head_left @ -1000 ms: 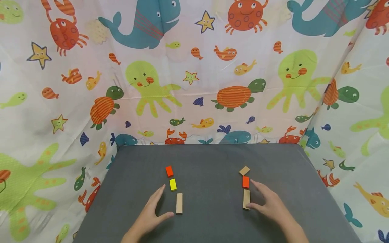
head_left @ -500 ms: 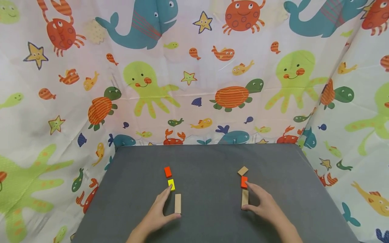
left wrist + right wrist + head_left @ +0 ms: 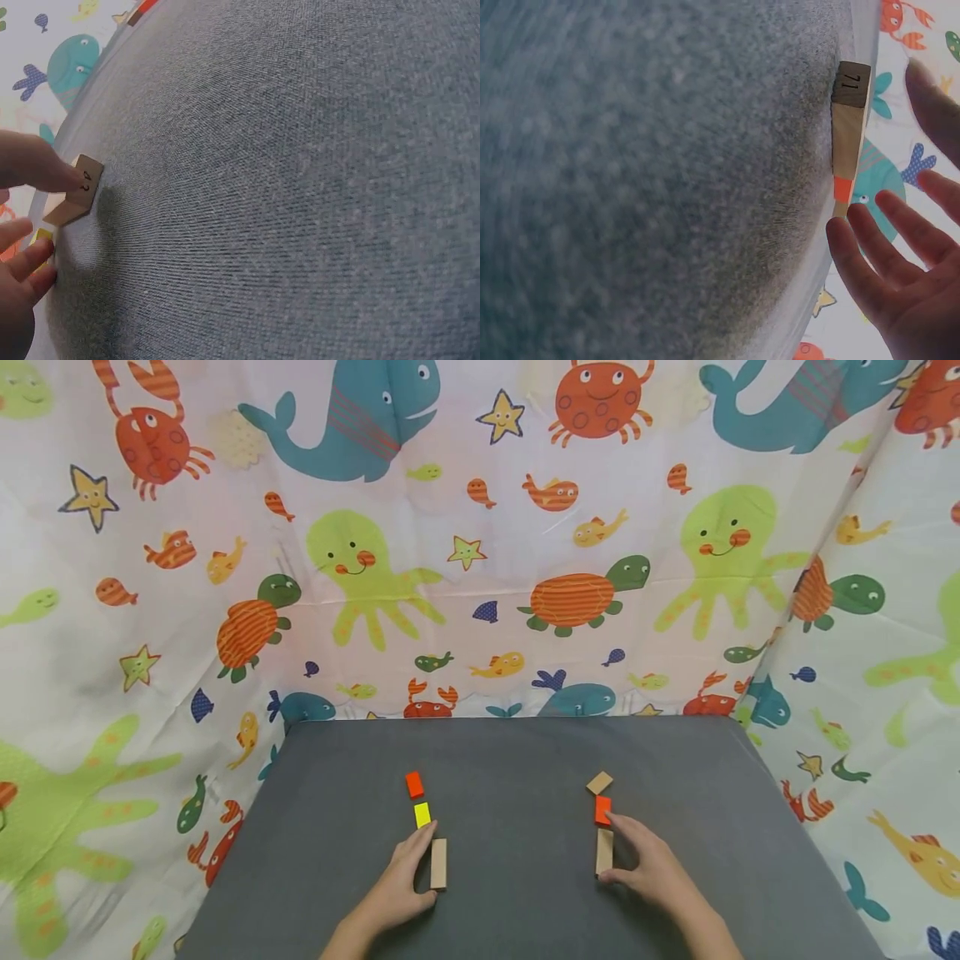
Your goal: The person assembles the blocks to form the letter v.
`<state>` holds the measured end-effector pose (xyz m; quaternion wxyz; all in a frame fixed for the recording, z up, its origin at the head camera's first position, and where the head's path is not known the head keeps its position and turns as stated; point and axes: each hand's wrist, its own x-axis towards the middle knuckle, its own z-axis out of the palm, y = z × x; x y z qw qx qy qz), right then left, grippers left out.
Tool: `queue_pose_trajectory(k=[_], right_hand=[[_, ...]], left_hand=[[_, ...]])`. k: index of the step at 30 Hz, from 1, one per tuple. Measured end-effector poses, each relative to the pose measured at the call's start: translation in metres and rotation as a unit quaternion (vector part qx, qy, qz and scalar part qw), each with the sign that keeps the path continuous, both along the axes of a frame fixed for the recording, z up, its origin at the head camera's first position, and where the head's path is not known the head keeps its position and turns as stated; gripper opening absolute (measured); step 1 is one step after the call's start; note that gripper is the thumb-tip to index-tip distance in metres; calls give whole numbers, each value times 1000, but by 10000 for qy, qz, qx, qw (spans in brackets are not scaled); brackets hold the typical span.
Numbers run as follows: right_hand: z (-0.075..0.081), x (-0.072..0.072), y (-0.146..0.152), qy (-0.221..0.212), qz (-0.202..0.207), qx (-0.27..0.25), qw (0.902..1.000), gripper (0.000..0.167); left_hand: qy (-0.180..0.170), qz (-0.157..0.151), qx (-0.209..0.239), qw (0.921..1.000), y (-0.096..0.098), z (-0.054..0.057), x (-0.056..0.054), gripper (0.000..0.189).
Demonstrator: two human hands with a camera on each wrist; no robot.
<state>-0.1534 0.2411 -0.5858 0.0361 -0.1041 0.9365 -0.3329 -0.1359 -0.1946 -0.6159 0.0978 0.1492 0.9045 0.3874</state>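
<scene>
On the grey table [image 3: 510,810], my left hand [image 3: 401,881] and my right hand [image 3: 654,864] are at the left long block [image 3: 438,864] and the right long block [image 3: 604,852].
My left thumb is against one block's near end, fingers by its far end; whether they already pinch, I cannot tell. My right fingers are loosely spread and grasp nothing. I judge these wooden blocks light, stiff, hardly fragile, a little smooth; the two short ends seem the best hold. Farther away lie the yellow block [image 3: 422,815], left red block [image 3: 415,785], right red block [image 3: 603,811] and small plain block [image 3: 599,783]. Only the right wrist view shows the number 71 [image 3: 851,80], on the block's end, and my thumb apart from it.
</scene>
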Motion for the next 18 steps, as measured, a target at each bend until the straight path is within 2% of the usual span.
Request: queue_pose_trajectory(k=[6, 13, 18], right_hand=[[-3, 1, 1, 70, 0, 53, 10000, 96], [-4, 0, 0, -143, -61, -139, 9998, 95], [-6, 0, -2, -304, -75, -302, 9991, 95]], left_hand=[[-138, -31, -153, 9998, 1, 0, -2, 103], [-360, -93, -432, 9984, 3, 1, -7, 99], [-571, -26, -462, 9973, 4, 2, -10, 99]])
